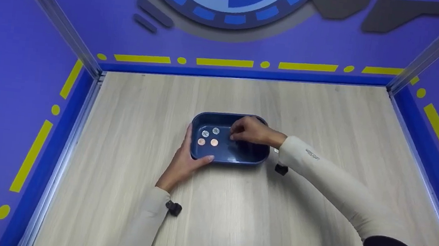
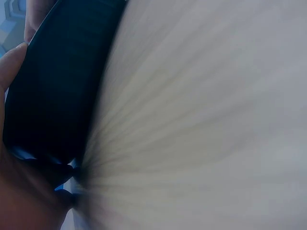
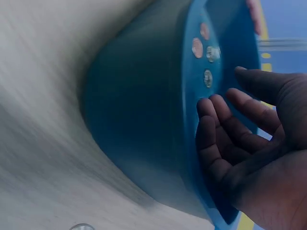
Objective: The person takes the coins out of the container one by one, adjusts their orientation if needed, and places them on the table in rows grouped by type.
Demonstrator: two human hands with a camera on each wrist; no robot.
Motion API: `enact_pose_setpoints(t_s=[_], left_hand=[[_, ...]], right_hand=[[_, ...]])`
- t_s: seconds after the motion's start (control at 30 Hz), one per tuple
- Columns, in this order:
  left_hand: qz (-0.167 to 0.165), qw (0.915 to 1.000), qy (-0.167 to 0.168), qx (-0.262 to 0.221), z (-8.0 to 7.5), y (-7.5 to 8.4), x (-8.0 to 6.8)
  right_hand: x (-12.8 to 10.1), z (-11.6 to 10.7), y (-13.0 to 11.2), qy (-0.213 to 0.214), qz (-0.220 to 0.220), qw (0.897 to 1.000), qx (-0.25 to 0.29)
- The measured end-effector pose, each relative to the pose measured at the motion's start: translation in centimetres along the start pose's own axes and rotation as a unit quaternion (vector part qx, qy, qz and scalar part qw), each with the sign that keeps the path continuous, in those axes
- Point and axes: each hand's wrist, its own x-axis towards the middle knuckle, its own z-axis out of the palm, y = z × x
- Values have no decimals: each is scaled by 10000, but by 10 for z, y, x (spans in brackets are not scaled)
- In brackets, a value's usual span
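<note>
Laying coins (image 1: 208,136) in tray (image 1: 240,158) | our left hand (image 1: 184,162) grips tray's corner | right hand (image 1: 249,131) loosely curled, empty over tray | next: fresh coin

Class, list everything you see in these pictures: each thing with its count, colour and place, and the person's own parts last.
tray: one, dark blue, middle of the table
silver coins: two, far row at the tray's left end
copper coins: two, near row, just in front of the silver ones
table: one, pale wood grain, under the tray
walls: purple with yellow dashes and dots, around three sides of the table
wrist cameras: two, black, one on each cuff
sleeves: two, cream, on both forearms
left hand: grips the tray's left end, thumb on the near rim
right hand: inside the tray, right of the coins, fingers relaxed, holding nothing
</note>
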Motion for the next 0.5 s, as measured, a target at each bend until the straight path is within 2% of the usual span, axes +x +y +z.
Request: enact_pose_setpoints(t_s=[0.2,0.5], left_hand=[[16,10000,-7,7,-1,0,0],[-19,10000,-41,22,-1,-2,1]], right_hand=[[16,5,-1,-554,-265,9979,-226],[38,8,3,-959,-514,9939,-178]])
